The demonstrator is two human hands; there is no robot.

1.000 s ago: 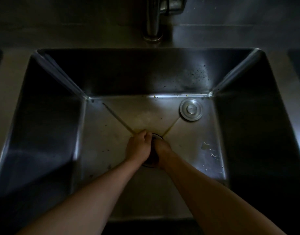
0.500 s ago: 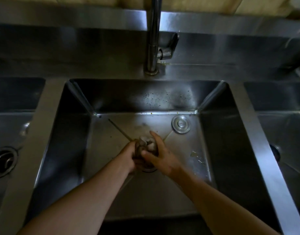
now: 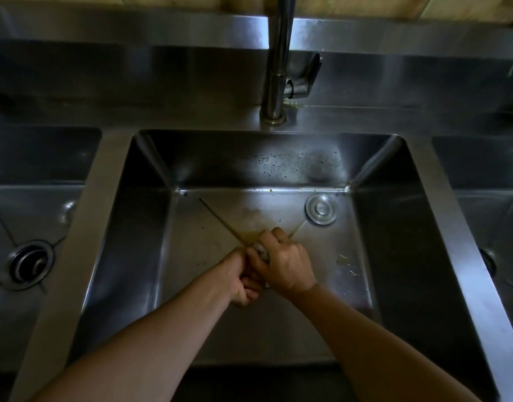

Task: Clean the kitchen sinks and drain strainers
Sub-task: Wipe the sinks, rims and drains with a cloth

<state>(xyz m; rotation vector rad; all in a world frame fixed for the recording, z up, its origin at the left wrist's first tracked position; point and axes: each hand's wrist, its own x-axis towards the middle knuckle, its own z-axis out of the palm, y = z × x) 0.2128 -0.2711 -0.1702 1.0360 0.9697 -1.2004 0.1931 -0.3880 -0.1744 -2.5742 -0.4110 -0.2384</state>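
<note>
Barely begun: both left hand [image 3: 240, 278] and right hand [image 3: 284, 261] clamped round the drain strainer [image 3: 261, 250] above the middle sink [image 3: 394, 242] drain, back wall specks [image 3: 293, 163] and floor residue [image 3: 343, 261] unwashed, side sinks untouched.

A tall metal tap [image 3: 277, 62] rose from the back ledge behind the middle basin, its side lever [image 3: 303, 79] sticking out to the right. Behind it ran a steel backsplash [image 3: 133, 68] with a folded top edge, and above that a strip of pale yellowish wall [image 3: 162, 0] showed. Flat steel strips of the surface [image 3: 84, 227] separated the basins. A thin yellowish smear [image 3: 297, 105] lay on the ledge just right of the tap's base. The light was dim throughout.
</note>
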